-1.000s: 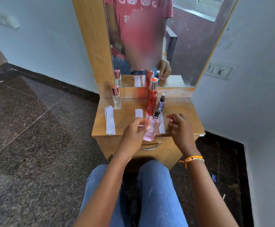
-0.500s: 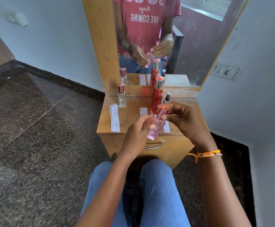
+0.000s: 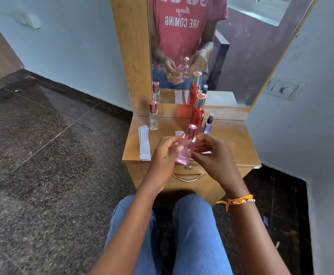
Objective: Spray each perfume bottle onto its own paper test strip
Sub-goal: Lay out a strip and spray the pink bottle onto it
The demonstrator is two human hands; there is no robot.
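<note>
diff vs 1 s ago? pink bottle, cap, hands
The pink cap is back on the square pink glass bottle, which the left hand has raised. The right hand fitted it and stays beside it. Tall red bottle and paper strips unmoved.

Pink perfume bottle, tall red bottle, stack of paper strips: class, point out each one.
Pink perfume bottle (image 3: 183, 153): head view, glass body.
Tall red bottle (image 3: 198, 116): head view, red body.
Stack of paper strips (image 3: 144, 142): head view, top strip.
</note>
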